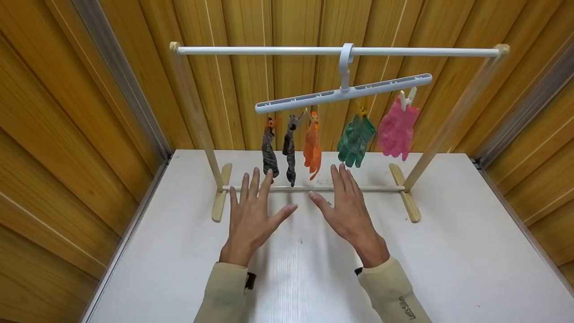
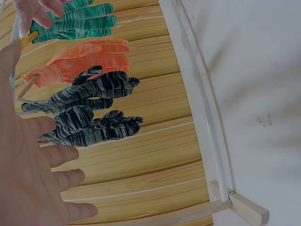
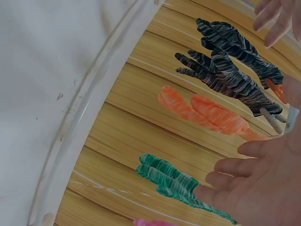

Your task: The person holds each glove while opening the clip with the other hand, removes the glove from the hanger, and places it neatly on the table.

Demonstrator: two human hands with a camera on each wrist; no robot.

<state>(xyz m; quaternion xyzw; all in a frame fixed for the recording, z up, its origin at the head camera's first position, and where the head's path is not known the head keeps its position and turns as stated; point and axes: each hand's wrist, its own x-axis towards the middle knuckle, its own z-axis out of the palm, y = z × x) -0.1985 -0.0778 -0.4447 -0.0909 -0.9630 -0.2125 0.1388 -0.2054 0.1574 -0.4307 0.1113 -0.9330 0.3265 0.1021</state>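
Note:
A light-blue hanger [image 1: 314, 97] hooks over the white rod and tilts, its right end higher. Clothespins hold several small knit gloves under it: two black-and-grey gloves [image 1: 268, 152] toward the left, an orange glove [image 1: 312, 150], a green glove [image 1: 356, 139] and a pink glove [image 1: 397, 128] at the right. My left hand [image 1: 251, 220] is spread with straight fingers, in front of the black-and-grey gloves. Fingers extended, my right hand [image 1: 347, 211] is below and in front of the green glove. Both hands hold nothing; whether fingertips touch the gloves I cannot tell.
The rack's white top rod [image 1: 269, 50] rests on slanted wooden posts [image 1: 195, 112]. Wooden feet [image 1: 404, 193] and a thin lower bar [image 1: 376, 188] stand on the white table [image 1: 300, 269]. Wood-patterned walls [image 1: 67, 134] close in at the back and both sides.

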